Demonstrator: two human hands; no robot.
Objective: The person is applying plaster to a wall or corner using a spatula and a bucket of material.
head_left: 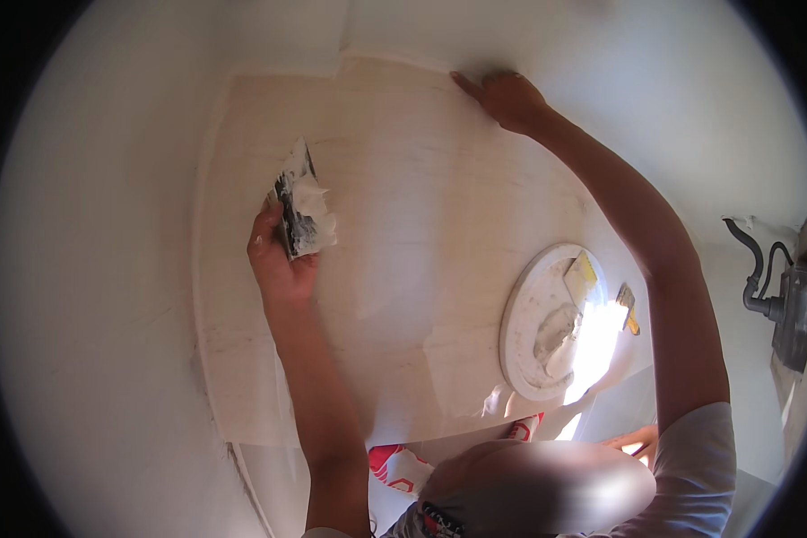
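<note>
My left hand [281, 255] is closed on a broad putty knife [287, 215]. Thick whitish putty [310, 215] coats its dark blade, and the handle is mostly hidden in my grip. Farther off and to the right, my right hand [511, 100] reaches to the far edge of a flat beige panel [403, 224]. Its index finger is stretched out and touches the seam with the white wall; the other fingers are partly curled, and I see nothing in them. On the panel's right side, a round white lid [518, 296] carries a lump of putty [558, 330] and a yellowish scraper [581, 276].
Beside the lid lies a brush [631, 309] with a yellow handle, near a bright sunlit patch. White walls [108, 269] border the panel. At far right, a dark grey pipe [755, 278] joins a grey fitting [791, 305]. A red-and-white bag [402, 469] shows at the near edge.
</note>
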